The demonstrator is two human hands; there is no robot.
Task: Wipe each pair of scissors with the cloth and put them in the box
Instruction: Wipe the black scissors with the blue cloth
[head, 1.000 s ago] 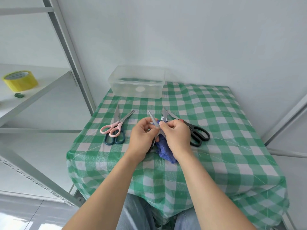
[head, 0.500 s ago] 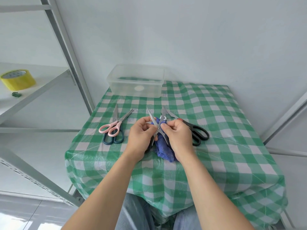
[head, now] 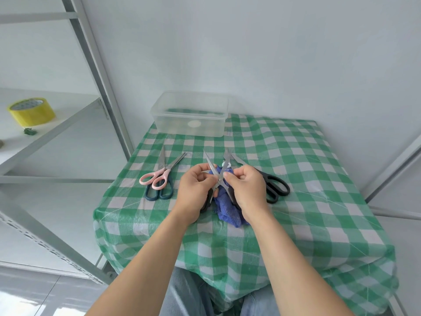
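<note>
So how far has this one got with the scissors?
Nothing looks finished: the clear box shows no scissors inside. In hand: the left hand grips the held scissors, blades spread, while the right hand pinches the blue cloth against them. Remaining: the pink scissors, the dark blue scissors beneath them, and the black scissors, all outside the box.

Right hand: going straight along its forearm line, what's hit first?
Probably the clear box at the far edge. The right hand pinches the cloth on the open scissors; beyond lies tablecloth, though the black scissors' blades sit close and depth is unclear.
</note>
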